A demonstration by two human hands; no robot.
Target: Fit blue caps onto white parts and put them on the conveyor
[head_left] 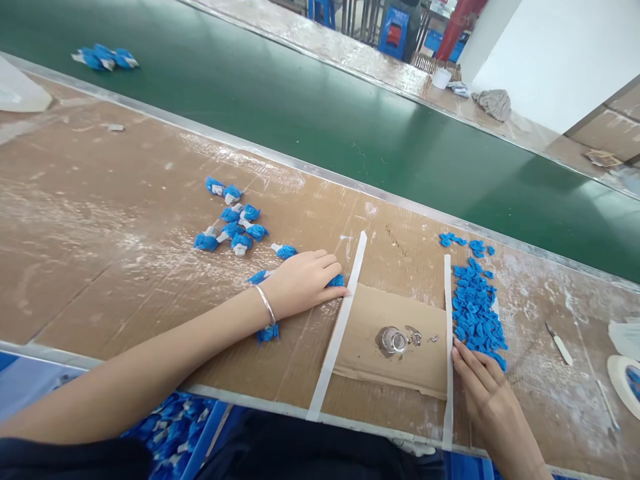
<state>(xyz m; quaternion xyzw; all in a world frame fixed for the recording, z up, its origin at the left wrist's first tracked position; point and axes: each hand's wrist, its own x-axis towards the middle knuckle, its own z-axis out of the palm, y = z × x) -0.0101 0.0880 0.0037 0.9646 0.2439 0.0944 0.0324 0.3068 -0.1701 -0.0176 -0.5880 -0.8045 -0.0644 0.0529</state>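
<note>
My left hand, a bangle at its wrist, rests low over the board with its fingers closed on a blue piece, just left of a white tape strip. More blue-and-white pieces lie beyond and around that wrist. My right hand has its fingers together at a second white strip, beside a pile of small blue pieces. Whatever its fingertips hold is hidden. Between the hands, a small clear glass jar stands on a cardboard sheet, with wet-looking spots beside it.
A green conveyor belt runs behind the board, carrying a few blue-and-white pieces. At right lie a white-handled blade, a thin stick and a tape roll. Below left is a bin full of blue-and-white pieces.
</note>
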